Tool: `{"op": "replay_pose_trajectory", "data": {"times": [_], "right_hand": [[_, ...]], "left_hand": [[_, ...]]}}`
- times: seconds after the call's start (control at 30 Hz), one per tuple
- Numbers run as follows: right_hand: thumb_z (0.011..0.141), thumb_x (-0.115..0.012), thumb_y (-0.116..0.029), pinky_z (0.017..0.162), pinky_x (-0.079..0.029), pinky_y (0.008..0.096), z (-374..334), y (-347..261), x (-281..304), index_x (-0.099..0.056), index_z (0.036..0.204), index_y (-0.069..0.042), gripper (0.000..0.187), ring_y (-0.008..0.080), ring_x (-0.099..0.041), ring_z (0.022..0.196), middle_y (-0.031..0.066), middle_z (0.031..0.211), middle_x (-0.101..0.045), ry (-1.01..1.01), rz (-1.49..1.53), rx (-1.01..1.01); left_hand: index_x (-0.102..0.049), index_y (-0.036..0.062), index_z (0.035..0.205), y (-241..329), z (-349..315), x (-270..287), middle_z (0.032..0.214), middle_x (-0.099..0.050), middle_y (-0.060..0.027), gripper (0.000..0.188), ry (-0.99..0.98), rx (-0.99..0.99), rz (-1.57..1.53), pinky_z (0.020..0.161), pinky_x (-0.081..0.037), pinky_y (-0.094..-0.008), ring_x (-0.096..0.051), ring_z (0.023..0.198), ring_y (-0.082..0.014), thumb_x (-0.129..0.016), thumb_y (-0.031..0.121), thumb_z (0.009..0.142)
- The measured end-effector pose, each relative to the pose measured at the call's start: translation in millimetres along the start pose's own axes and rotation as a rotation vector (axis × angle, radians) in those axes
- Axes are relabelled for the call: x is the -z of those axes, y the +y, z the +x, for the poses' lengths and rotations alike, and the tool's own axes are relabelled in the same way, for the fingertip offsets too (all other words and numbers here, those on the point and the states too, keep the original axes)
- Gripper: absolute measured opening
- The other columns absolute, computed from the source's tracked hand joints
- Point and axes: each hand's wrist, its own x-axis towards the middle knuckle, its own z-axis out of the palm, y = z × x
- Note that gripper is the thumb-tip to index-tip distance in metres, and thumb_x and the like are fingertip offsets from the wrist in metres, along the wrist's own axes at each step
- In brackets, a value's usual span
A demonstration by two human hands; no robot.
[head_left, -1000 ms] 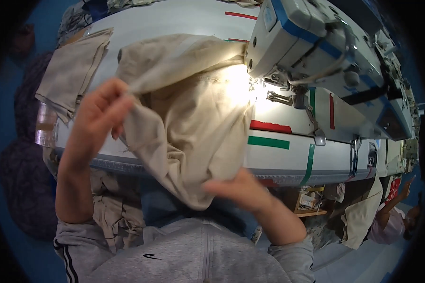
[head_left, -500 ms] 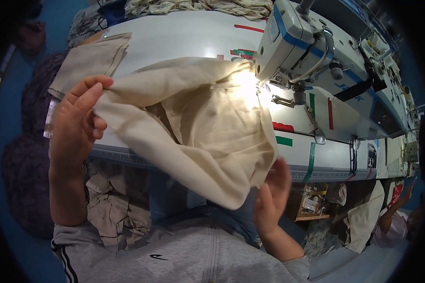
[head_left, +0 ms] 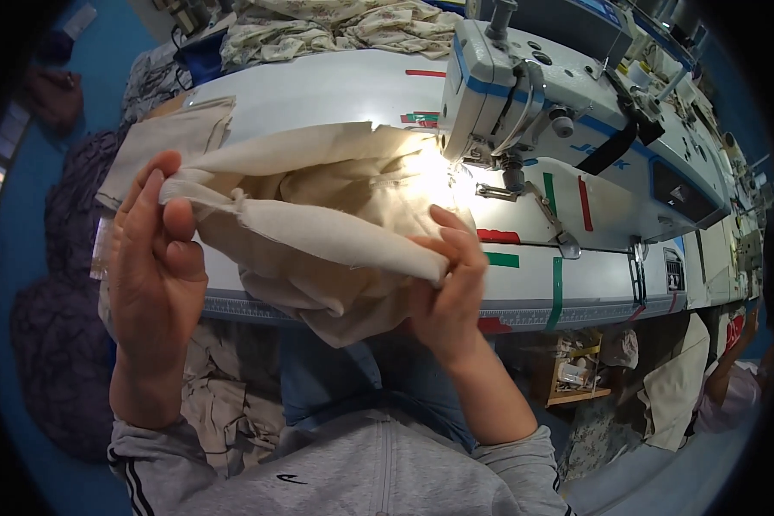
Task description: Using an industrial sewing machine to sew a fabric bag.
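Note:
Both hands hold up a piece of cream fabric (head_left: 318, 215) in front of the white sewing table (head_left: 318, 86). My left hand (head_left: 155, 258) pinches its bunched left end between thumb and fingers. My right hand (head_left: 447, 292) grips the folded edge at the right, fingers curled over it. The edge runs taut between the two hands, and the rest of the cloth hangs below and lies on the table toward the sewing machine (head_left: 559, 112), whose lamp lights the needle area.
A flat beige fabric piece (head_left: 168, 146) lies on the table's left part. Patterned cloth (head_left: 335, 26) is piled at the far edge. Red and green tape marks (head_left: 499, 249) sit near the front edge. More fabric (head_left: 224, 387) hangs under the table.
The fabric has been turned and stretched out: my right hand rose from below the cloth to grip its edge, and my left hand moved its end outward to the left.

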Motion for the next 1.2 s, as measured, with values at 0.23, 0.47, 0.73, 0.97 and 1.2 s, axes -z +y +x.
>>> {"op": "replay_pose_trajectory", "data": {"times": [0.23,0.47,0.73,0.97,1.2], "right_hand": [[0.075,-0.062,-0.006,0.07,-0.054,0.0438,-29,-91,43,-0.06,0.098,-0.001,0.023,0.0362,-0.065,0.087,0.0207,0.095,-0.064,-1.117,0.518,-0.26],[0.073,-0.067,-0.006,0.085,-0.058,0.0393,-37,-89,108,-0.066,0.094,-0.001,0.022,0.0274,-0.067,0.084,0.0091,0.091,-0.065,-0.755,0.102,0.089],[0.079,-0.063,-0.008,0.089,-0.057,0.037,-93,-66,110,-0.065,0.104,-0.001,0.026,0.0292,-0.068,0.089,0.0114,0.094,-0.067,-0.973,0.099,-0.153],[0.076,-0.067,-0.004,0.075,-0.061,0.0321,-74,-84,117,-0.069,0.094,0.0,0.018,0.0208,-0.07,0.08,0.0088,0.091,-0.069,-0.743,0.127,0.096],[0.074,-0.07,0.003,0.077,-0.06,0.0378,-93,-53,124,-0.068,0.096,0.003,0.022,0.0321,-0.072,0.089,0.0153,0.087,-0.07,-0.807,0.33,-0.316]], "left_hand": [[-0.071,0.0,0.095,-31,20,-58,0.099,-0.064,-0.0131,0.016,-1.066,-0.805,1.282,0.062,-0.054,-0.034,-0.064,0.069,-0.0241,-0.067,0.008,0.082],[-0.039,0.0003,0.143,-125,22,-17,0.139,-0.05,-0.0223,0.067,-1.249,0.04,1.813,0.081,-0.054,-0.0424,-0.066,0.097,-0.0349,-0.06,0.026,0.085],[-0.06,-0.0025,0.117,-168,71,-15,0.119,-0.062,-0.0153,0.036,-1.105,-0.608,1.883,0.079,-0.053,-0.0407,-0.064,0.088,-0.0307,-0.056,0.005,0.082],[-0.066,0.0017,0.104,-217,31,-43,0.116,-0.062,-0.0096,0.025,-1.104,-0.682,1.369,0.087,-0.049,-0.0306,-0.059,0.104,-0.0204,-0.063,0.009,0.081],[-0.061,0.0058,0.125,-227,48,-33,0.133,-0.057,-0.0053,0.044,-1.153,-0.863,1.211,0.1,-0.045,-0.0383,-0.054,0.117,-0.0224,-0.066,0.012,0.082]]}}
